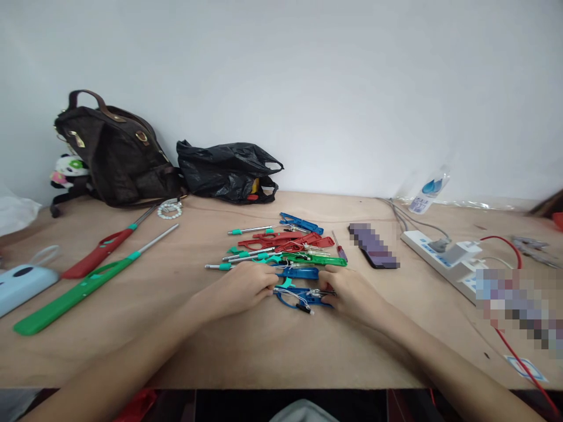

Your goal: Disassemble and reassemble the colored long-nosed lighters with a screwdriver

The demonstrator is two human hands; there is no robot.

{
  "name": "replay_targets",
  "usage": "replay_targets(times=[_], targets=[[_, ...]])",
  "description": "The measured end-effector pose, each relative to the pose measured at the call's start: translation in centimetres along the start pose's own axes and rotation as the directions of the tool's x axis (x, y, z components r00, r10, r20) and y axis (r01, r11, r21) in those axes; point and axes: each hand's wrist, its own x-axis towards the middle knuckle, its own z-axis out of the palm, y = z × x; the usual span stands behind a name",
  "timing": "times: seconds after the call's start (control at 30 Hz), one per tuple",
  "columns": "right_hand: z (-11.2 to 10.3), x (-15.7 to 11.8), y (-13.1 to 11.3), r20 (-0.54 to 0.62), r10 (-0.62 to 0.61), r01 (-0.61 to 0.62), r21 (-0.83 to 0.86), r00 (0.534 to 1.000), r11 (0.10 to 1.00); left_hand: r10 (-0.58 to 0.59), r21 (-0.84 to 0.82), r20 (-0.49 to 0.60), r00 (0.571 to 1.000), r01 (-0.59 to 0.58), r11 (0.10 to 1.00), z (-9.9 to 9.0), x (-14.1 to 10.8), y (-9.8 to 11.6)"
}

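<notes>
A blue lighter casing [303, 298] with its inner parts exposed lies between my hands, near the middle of the table. White wires, a small black part and a teal trigger [287, 283] show on and beside it. My left hand [253, 284] is closed in a pinch at the casing's left end; its fingertips are partly hidden. At the right end, my right hand [349, 287] grips the same casing with bent fingers. Just beyond is another blue casing half [300, 273]. Farther back lie opened red lighter casings [277, 239], a green casing [316, 258] and metal tubes [250, 230].
A screwdriver [340, 249] and a phone [373, 246] lie right of the parts. Farther right is a power strip [424, 249] with cables. Whole green [73, 299] and red [94, 252] lighters lie left. A backpack [118, 158] and black plastic bag [224, 170] stand against the wall.
</notes>
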Motion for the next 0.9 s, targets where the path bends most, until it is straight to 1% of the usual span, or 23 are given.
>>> replay_targets(times=[0.1, 0.2, 0.3, 0.43, 0.7, 0.8, 0.9], targets=[[0.01, -0.14, 0.03, -0.001, -0.017, 0.017, 0.012, 1.0, 1.0, -0.013, 0.03, 0.01, 1.0, 0.013, 0.999, -0.02, 0.06, 0.14], [0.02, -0.23, 0.01, -0.008, -0.026, 0.026, 0.021, 1.0, 0.999, -0.017, 0.026, 0.007, 1.0, 0.017, 1.0, 0.01, 0.07, 0.18], [0.03, -0.13, 0.02, -0.007, -0.022, 0.022, 0.038, 1.0, 0.999, -0.007, 0.025, -0.019, 1.0, 0.008, 1.0, 0.2, 0.06, 0.2], [-0.05, 0.21, 0.24, -0.004, -0.011, 0.011, 0.07, 1.0, 0.997, -0.028, 0.047, -0.049, 0.998, 0.03, 0.998, 0.52, 0.12, 0.21], [-0.52, 0.13, 0.93, 0.006, -0.054, 0.052, 0.185, 0.999, 0.981, -0.062, 0.077, -0.035, 0.997, 0.065, 0.995, 0.32, 0.15, 0.61], [-0.42, 0.18, 0.93, -0.012, -0.069, 0.07, 0.171, 0.998, 0.983, -0.071, 0.07, -0.039, 0.997, 0.073, 0.995, 0.31, 0.24, 0.66], [-0.18, 0.49, 0.87, -0.049, -0.049, 0.054, 0.106, 0.998, 0.993, -0.076, 0.069, -0.06, 0.995, 0.08, 0.994, 0.43, 0.39, 0.49]])
